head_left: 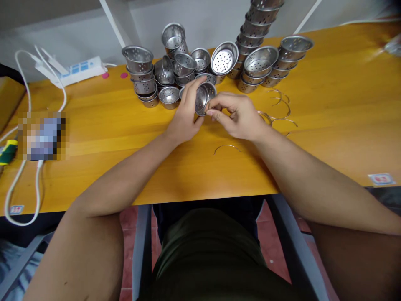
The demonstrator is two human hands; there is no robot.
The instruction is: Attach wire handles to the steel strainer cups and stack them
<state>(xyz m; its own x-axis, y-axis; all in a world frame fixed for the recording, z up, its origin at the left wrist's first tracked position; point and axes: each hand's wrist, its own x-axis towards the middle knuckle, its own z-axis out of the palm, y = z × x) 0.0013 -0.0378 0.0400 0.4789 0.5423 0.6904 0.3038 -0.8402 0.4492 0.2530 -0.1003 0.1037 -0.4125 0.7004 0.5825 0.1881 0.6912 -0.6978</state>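
Note:
My left hand (187,112) is closed around the side of a small perforated metal cup (202,97), which is tilted so that its inside faces me. At the cup's right rim, my right hand (239,115) pinches a thin curved wire (208,104), part of which shows against the cup's opening. The wire's far end is hard to make out. Several loose curved wires (286,109) lie on the table to the right of my right hand. A single bent wire (227,146) rests nearer to me, below the hands.
Stacks of perforated metal cups (143,86) stand behind my hands, with one tall stack (255,31) at the back. On the left of the wooden table (188,175) are a white power strip (81,71), a blurred-out device (46,138) and white cables (38,184). A green-and-yellow handle (8,151) lies at the left edge.

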